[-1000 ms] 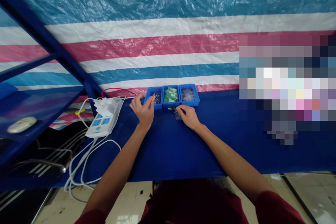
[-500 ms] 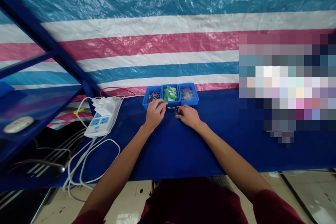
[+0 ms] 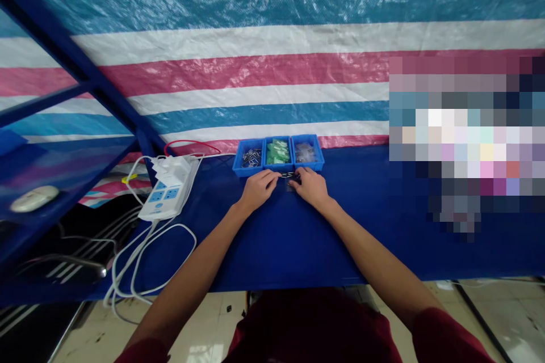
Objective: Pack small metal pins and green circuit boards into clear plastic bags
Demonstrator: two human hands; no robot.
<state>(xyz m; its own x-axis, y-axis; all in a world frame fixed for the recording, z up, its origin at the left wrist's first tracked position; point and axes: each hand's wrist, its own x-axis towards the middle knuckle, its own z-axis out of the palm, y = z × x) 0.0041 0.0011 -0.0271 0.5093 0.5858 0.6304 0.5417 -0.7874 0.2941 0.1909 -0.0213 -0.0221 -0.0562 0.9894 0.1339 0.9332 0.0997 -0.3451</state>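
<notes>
My left hand [image 3: 259, 188] is at the front of the blue bins, thumb and forefinger pinched together at the end of some thin dark metal pieces [image 3: 288, 174]. Whatever sits between those fingertips is too small to name. My right hand [image 3: 313, 187] rests on the table just to the right, its fingers curled down over something dark that they mostly hide. Left to right, the three bins are a bin [image 3: 237, 165] of small silvery metal pieces, a bin [image 3: 279, 164] of green-and-white packets, and a bin [image 3: 319, 154] of clear plastic packets.
A white power strip [image 3: 164, 199] with plugs in it lies on the blue table [image 3: 289, 249] at left, its white cables [image 3: 187, 232] looping over the front edge. A blue frame post [image 3: 114, 105] rises at left. Striped sheeting [image 3: 264, 79] hangs behind. A pixelated area covers the right.
My left hand has moved from the metal-piece bin down and right to the thin pieces, its fingers closing to a pinch. My right hand has shifted slightly, still curled.
</notes>
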